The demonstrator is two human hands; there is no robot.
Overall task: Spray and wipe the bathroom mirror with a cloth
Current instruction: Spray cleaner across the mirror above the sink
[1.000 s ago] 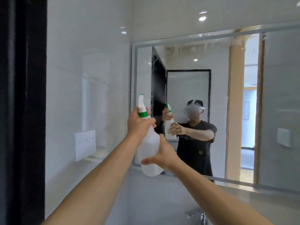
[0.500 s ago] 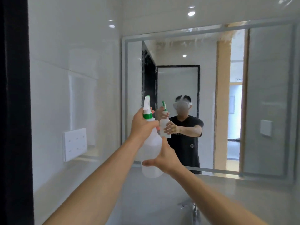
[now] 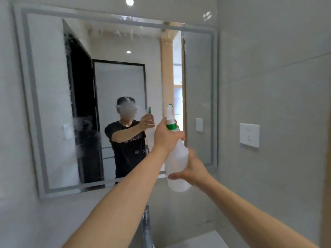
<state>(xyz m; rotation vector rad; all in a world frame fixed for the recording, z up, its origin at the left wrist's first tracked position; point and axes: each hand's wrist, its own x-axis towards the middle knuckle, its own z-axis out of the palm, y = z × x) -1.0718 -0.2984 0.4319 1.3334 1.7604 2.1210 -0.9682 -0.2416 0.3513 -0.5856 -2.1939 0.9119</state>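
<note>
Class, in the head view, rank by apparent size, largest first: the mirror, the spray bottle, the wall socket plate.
1. mirror
2. spray bottle, though it sits nearer the camera
3. wall socket plate

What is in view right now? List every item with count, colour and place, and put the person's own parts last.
mirror: one, grey-framed, on the wall ahead, wet spray marks on its left side and along the top
spray bottle: one, translucent white with a green collar, held up in front of the mirror's right part
wall socket: one, white, on the tiled wall right of the mirror
tap: one, metallic, below the mirror at bottom centre
ceiling light: one, white, top centre
left hand: one, wrapped around the bottle's neck at the trigger
right hand: one, supporting the bottle's lower body, fingers across it
</note>
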